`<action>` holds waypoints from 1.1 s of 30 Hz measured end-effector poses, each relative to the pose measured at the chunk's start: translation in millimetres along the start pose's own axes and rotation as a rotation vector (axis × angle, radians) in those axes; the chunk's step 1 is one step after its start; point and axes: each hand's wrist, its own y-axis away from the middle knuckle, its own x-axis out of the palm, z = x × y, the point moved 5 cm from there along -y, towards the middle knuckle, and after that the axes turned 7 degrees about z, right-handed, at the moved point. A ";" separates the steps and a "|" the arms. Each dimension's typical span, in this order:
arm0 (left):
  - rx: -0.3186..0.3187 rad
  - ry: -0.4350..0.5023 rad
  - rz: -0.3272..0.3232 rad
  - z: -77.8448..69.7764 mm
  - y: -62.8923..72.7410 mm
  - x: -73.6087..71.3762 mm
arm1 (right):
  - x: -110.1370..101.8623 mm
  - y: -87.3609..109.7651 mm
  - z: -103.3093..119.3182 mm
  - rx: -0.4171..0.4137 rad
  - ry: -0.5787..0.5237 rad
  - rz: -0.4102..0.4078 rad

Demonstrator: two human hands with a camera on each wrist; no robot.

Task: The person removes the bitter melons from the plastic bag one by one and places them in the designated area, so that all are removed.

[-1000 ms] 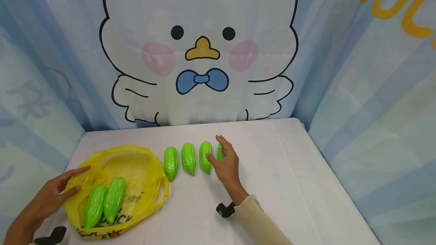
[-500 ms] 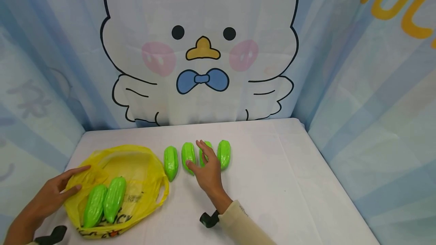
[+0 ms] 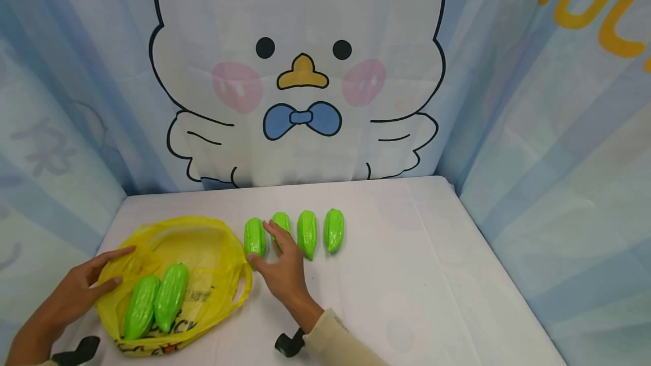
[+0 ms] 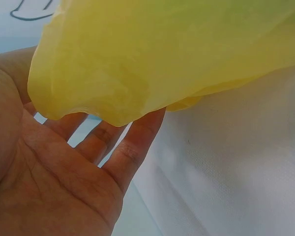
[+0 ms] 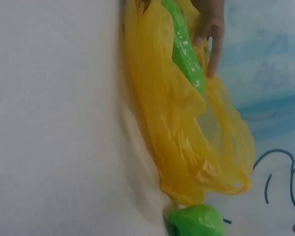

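Observation:
A yellow plastic bag (image 3: 208, 242) lies with its mouth spread at the left of the table. Inside show two shiny green ridged vegetables (image 3: 171, 298), long and plump like gourds. My left hand (image 3: 76, 292) holds the bag's left edge, its fingers behind the film in the left wrist view. Outside the bag, several matching vegetables stand in a row; the leftmost one (image 3: 254, 233) is right beside the bag's rim. My right hand (image 3: 285, 273) hovers over the row's left end, thumb and fingers apart and nothing between them. It partly covers the second vegetable (image 3: 281, 220).
Two more green vegetables, a third (image 3: 307, 233) and a rightmost one (image 3: 334, 230), lie on the white-covered table (image 3: 407, 275). Behind rises a curtain (image 3: 305, 157) printed with a cartoon bird. The bag's loop handle (image 3: 240, 290) faces my right forearm.
My right hand has moved left along the row, from the rightmost vegetable to the leftmost, uncovering the two on the right. My left hand and the bag stay in place.

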 end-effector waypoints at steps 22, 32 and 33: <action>0.054 -0.010 -0.011 -7.0 2.3 2.1 | 66.3 12.6 13.1 0.022 -0.080 0.102; 0.052 -0.025 -0.015 -7.2 1.4 1.9 | 85.6 24.6 25.8 -0.068 0.003 0.159; 0.048 -0.023 -0.016 -7.1 1.5 1.9 | 87.8 25.7 26.9 -0.075 0.012 0.164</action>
